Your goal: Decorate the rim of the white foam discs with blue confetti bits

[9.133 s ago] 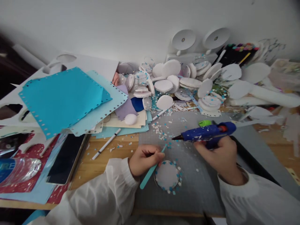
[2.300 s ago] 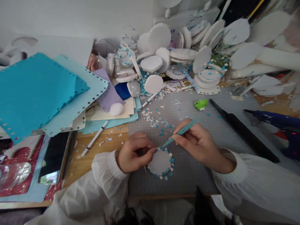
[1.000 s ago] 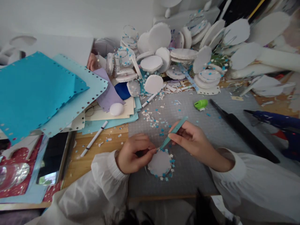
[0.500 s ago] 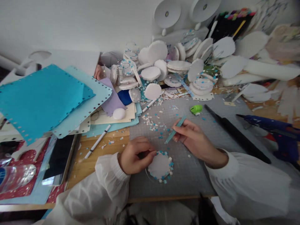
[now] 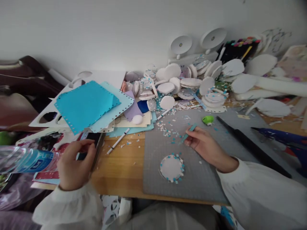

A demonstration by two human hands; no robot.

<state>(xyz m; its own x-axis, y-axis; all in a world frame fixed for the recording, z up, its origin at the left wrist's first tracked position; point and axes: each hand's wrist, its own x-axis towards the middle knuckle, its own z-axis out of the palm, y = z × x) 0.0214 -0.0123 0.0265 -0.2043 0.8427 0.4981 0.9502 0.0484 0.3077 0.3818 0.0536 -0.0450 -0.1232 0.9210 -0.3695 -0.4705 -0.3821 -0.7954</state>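
Note:
In my right hand is a pair of teal tweezers, pinched between thumb and fingers, tips pointing down-left above the cutting mat. Below it on the mat lies a white disc ringed with small blue and white flower-shaped pieces. My left hand is away from the disc, over a dark, flat phone-like device at the left. Its thumb and forefinger are apart and bent, and I see nothing between them. Whether it touches the device is unclear. Beside that hand a clear water bottle lies sideways.
Loose paper flowers are scattered on the mat. A marker lies on the wood. Blue punched sheets are stacked left, white discs piled behind. To the right are a green punch, a black tool and a glue gun.
My left hand has left the disc's edge and moved far left, over the phone-like device. My right hand keeps the tweezers above the mat. The view has turned left.

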